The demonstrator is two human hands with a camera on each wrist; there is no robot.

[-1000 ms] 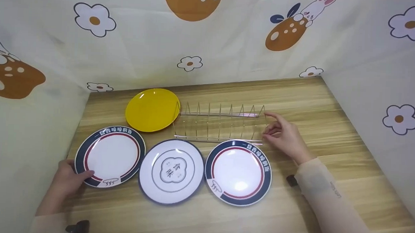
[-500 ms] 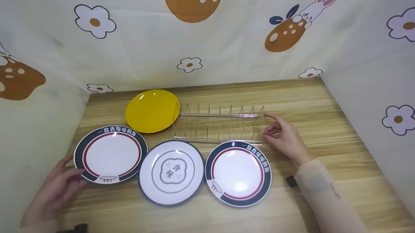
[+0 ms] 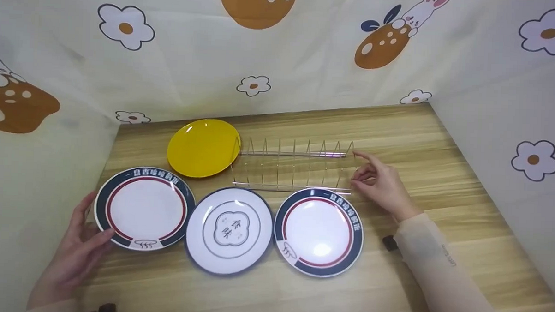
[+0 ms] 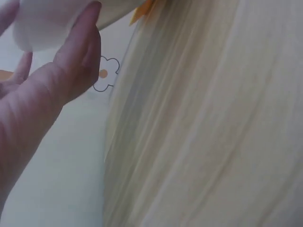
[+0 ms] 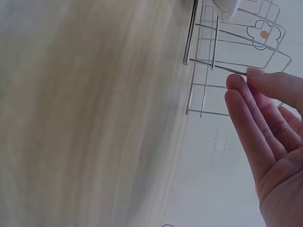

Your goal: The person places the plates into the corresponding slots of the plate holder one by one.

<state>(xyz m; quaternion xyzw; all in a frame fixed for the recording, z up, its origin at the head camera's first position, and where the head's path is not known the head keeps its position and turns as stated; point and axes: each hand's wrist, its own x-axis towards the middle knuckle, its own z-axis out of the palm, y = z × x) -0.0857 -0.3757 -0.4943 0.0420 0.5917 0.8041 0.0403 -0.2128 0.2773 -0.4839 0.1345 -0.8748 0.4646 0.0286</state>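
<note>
At the left, my left hand point(image 3: 73, 250) holds the rim of a white plate with a dark blue band point(image 3: 146, 207), thumb on top and fingers behind its edge. The left wrist view has this hand point(image 4: 52, 90) against the plate's pale underside point(image 4: 45, 28). My right hand point(image 3: 385, 185) pinches the right end of a wire plate rack point(image 3: 293, 168); in the right wrist view thumb and fingertips meet at a wire of the rack point(image 5: 218, 66). A thin-ringed white plate point(image 3: 230, 251) and a second blue-banded plate point(image 3: 318, 231) lie in front of the rack.
Behind the held plate, a yellow plate point(image 3: 201, 148) lies at the rack's left end. All stand on a wood-grain table point(image 3: 443, 180), bounded at the back and sides by a patterned cloth point(image 3: 184, 55).
My left hand has shifted its hold on the plate's rim, and the plate has turned and moved slightly left. The right hand, the rack and the other plates stay in place.
</note>
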